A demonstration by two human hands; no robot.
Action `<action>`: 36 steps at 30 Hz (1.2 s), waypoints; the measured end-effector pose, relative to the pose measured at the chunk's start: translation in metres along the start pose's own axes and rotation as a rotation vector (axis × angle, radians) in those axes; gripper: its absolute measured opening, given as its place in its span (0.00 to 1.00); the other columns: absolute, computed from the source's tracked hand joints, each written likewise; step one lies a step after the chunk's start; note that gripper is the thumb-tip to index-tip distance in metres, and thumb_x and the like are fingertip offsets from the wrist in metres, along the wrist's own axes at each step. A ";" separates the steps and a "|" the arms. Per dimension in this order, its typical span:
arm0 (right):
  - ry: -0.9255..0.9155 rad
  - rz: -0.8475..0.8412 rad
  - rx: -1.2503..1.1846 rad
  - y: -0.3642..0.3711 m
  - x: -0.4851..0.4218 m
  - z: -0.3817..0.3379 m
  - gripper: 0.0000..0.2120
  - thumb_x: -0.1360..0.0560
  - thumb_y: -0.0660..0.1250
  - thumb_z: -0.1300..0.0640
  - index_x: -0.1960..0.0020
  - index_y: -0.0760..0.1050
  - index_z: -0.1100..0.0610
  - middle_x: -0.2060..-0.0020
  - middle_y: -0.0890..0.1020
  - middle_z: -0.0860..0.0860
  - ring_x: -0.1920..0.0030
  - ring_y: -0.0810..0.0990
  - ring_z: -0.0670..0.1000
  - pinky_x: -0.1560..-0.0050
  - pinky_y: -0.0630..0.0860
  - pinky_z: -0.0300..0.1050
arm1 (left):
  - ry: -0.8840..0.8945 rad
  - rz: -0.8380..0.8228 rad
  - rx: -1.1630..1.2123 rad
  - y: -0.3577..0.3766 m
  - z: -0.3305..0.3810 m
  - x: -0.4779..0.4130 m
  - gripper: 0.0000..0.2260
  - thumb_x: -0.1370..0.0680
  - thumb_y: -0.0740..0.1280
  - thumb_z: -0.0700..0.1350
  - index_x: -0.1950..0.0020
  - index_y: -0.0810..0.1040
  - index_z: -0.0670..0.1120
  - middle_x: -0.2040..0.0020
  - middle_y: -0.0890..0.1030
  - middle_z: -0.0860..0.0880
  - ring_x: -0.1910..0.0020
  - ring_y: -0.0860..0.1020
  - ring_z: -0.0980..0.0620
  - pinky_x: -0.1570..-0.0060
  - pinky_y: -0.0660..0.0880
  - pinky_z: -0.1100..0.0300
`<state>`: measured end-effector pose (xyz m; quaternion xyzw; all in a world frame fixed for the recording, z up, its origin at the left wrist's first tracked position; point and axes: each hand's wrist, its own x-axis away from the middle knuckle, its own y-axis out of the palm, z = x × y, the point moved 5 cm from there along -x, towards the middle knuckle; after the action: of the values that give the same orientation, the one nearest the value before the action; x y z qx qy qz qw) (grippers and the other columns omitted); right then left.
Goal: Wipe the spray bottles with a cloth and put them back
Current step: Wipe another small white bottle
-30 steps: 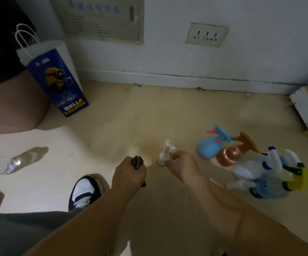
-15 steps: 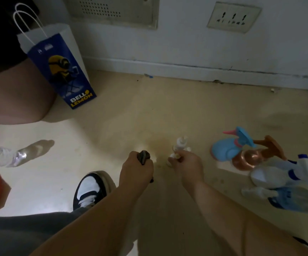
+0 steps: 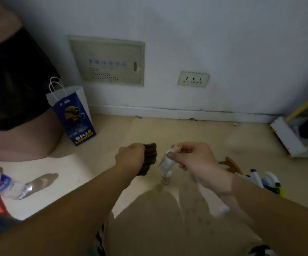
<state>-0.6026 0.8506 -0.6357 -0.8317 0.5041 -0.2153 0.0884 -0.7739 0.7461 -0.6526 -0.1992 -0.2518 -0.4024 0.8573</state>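
Observation:
My right hand [image 3: 195, 159] pinches a small clear spray bottle [image 3: 166, 166] near its base and holds it tilted in the air, nozzle end pointing down. My left hand [image 3: 131, 156] grips a dark folded cloth [image 3: 149, 159] just left of the bottle, a small gap between them. Several more spray bottles [image 3: 260, 180] lie on the floor to the right, mostly hidden behind my right forearm; a brown trigger head [image 3: 230, 164] and white and blue parts show.
A blue paper bag [image 3: 73, 117] stands by the wall at left, beside a seated person's leg [image 3: 20, 141]. A clear water bottle [image 3: 7, 185] is at the far left. A white-and-yellow rack [image 3: 297, 132] stands at the right wall.
My right hand has lifted the small bottle off the floor and tipped it over. My left hand rose with the cloth, which now shows more. The view tilted up toward the wall.

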 end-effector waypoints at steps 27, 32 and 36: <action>-0.162 -0.163 0.090 -0.066 0.072 -0.092 0.03 0.22 0.72 0.59 0.52 0.85 0.57 0.57 0.88 0.52 0.58 0.85 0.45 0.59 0.78 0.33 | 0.428 -0.215 -0.202 0.030 0.129 0.104 0.14 0.15 0.58 0.48 0.51 0.81 0.46 0.57 0.83 0.45 0.63 0.80 0.50 0.76 0.73 0.68; -0.017 -0.070 -0.238 -0.072 0.065 -0.087 0.05 0.25 0.70 0.73 0.54 0.83 0.66 0.69 0.85 0.51 0.71 0.82 0.39 0.72 0.73 0.28 | 0.793 -0.547 -0.510 0.064 0.128 0.129 0.18 0.13 0.55 0.54 0.47 0.81 0.48 0.55 0.83 0.55 0.59 0.79 0.59 0.62 0.75 0.67; 0.054 -0.050 -0.109 -0.074 0.061 -0.078 0.11 0.23 0.67 0.73 0.60 0.79 0.60 0.81 0.76 0.43 0.83 0.72 0.38 0.80 0.66 0.28 | 0.693 -0.563 -0.528 0.072 0.120 0.117 0.27 0.14 0.52 0.60 0.49 0.82 0.43 0.63 0.82 0.46 0.69 0.76 0.55 0.66 0.75 0.61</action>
<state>-0.5533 0.8378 -0.5230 -0.8417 0.4961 -0.2120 0.0239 -0.6853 0.7862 -0.4981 -0.1885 0.1131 -0.7098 0.6692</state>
